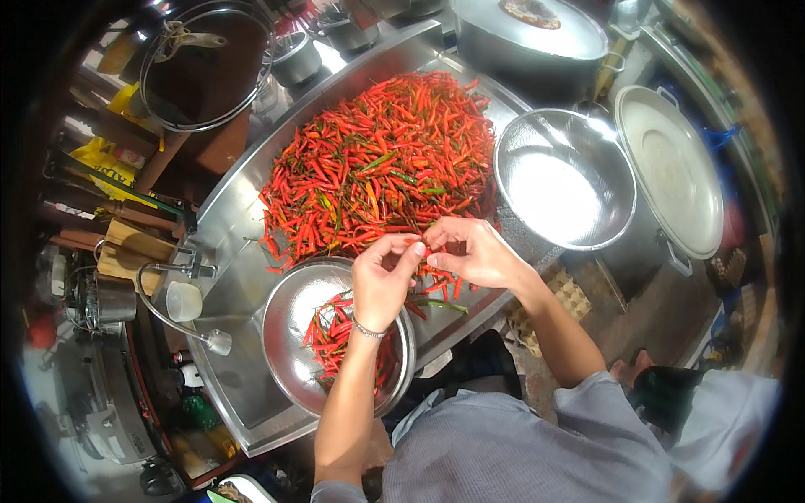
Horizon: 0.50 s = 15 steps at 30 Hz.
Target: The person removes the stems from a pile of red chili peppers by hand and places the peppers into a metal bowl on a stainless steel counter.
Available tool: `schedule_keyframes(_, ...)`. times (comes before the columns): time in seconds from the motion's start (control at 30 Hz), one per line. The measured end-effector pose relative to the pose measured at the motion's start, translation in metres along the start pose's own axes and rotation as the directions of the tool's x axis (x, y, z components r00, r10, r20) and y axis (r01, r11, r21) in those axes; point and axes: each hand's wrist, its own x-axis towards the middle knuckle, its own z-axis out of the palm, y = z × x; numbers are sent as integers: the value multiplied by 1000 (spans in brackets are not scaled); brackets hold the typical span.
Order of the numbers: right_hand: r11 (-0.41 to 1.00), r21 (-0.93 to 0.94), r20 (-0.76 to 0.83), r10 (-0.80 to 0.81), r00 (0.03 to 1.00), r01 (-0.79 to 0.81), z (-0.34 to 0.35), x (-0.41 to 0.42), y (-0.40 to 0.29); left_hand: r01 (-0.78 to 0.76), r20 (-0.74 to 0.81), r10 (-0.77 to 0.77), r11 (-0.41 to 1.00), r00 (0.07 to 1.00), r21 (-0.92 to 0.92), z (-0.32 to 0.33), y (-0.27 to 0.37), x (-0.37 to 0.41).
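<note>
A large heap of red chili peppers (383, 157), with a few green and orange ones, lies on a stainless steel sink counter (233, 188). My left hand (383, 283), a bracelet on its wrist, pinches a small red chili between thumb and index finger. My right hand (468, 251) meets it at the fingertips, its fingers closed at the same chili. Below the left forearm, a metal colander (286, 339) holds a smaller pile of red chilies (330, 339). Several loose chilies and a green stem (443, 305) rest near the counter's front edge, under my hands.
An empty-looking mesh strainer (566, 182) stands right of the heap, beside a big lidded pot (534, 50) and a round metal lid (670, 163). A faucet (182, 270) and plastic cup (184, 300) are at left. Another person's feet (632, 368) show at lower right, near egg trays (569, 295).
</note>
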Motion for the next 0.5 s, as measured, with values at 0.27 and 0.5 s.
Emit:
schedule_keyframes(0.27, 996, 19, -199, 92, 976, -90, -11, -19, -5, 96, -13, -106, 939, 994, -330, -19, -5, -4)
schedule_keyframes(0.5, 855, -470, -401, 15, 916, -220, -22, -42, 16, -23, -136, 3, 990, 991, -139, -55, 7, -56)
